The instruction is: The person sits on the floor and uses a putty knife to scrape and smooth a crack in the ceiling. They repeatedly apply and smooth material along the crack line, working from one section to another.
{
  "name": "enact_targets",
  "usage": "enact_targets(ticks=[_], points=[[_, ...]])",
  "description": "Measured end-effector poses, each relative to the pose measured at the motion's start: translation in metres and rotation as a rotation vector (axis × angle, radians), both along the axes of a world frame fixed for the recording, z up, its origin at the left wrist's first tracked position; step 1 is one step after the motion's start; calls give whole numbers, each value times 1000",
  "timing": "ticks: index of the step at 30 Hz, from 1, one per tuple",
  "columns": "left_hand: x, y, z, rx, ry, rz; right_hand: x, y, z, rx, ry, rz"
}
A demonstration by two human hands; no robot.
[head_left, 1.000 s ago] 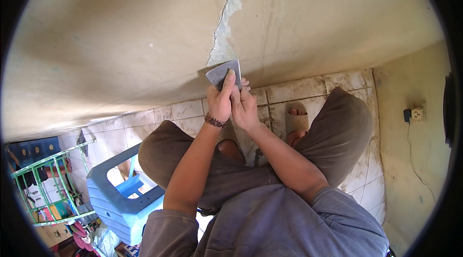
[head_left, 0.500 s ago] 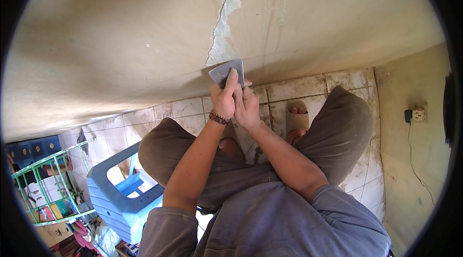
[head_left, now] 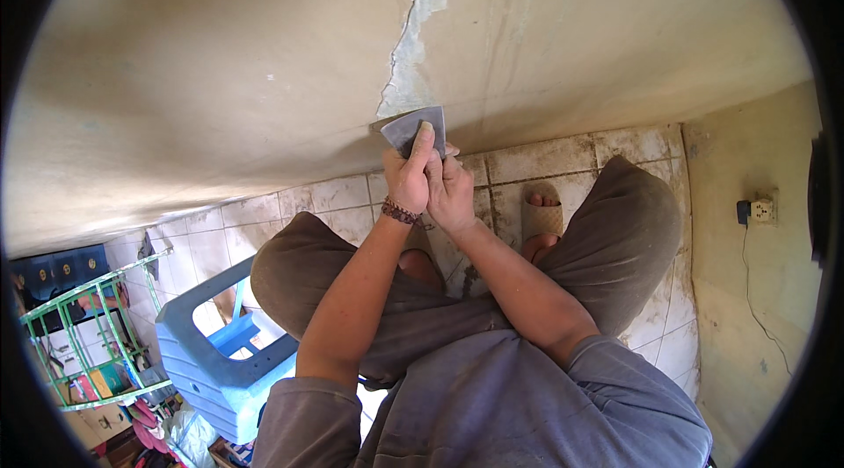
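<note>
Both my hands are closed on 1 scraper (head_left: 403, 127), a flat grey metal blade that flares toward its far edge. It sits at the lower end of the crack (head_left: 408, 20) in the beige wall (head_left: 264, 37), its wide edge up at the wall; how firmly it presses there I cannot tell. My left hand (head_left: 407, 183), with a dark beaded bracelet (head_left: 399, 211) on its wrist, is below the crack, thumb laid straight along the face of the blade and the other fingers curled under, mostly out of my sight. My right hand (head_left: 452, 194) is just beside it, below and to the right of the crack, closed too and touching the left, with fingertips showing past the blade's right edge. My grip hides whatever handle there is. A pale bare patch (head_left: 417, 50) runs along the right side of the crack. Below the crack lies the stained tile floor (head_left: 549, 160); far to its lower left stands a blue plastic stool (head_left: 202, 367), and well to its right is a socket (head_left: 764, 207).
</note>
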State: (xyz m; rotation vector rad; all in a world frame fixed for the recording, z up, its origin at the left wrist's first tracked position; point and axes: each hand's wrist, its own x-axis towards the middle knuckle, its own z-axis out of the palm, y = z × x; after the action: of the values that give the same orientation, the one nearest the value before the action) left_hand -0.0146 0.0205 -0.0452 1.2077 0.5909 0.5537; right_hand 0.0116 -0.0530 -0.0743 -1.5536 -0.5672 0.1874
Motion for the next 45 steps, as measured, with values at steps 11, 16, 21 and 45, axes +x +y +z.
enact_targets(ticks=[11,16,21,45], points=[[2,0,3,-14,-7,6,5,-2,6,-12,5,22],[4,-1,12,58,11,-4,8,-2,7,-24,64,44],[3,2,13,107,30,-32,10,1,0,1,-16,13],[4,-6,18,45,-14,44,4,-1,-3,-10,27,26]])
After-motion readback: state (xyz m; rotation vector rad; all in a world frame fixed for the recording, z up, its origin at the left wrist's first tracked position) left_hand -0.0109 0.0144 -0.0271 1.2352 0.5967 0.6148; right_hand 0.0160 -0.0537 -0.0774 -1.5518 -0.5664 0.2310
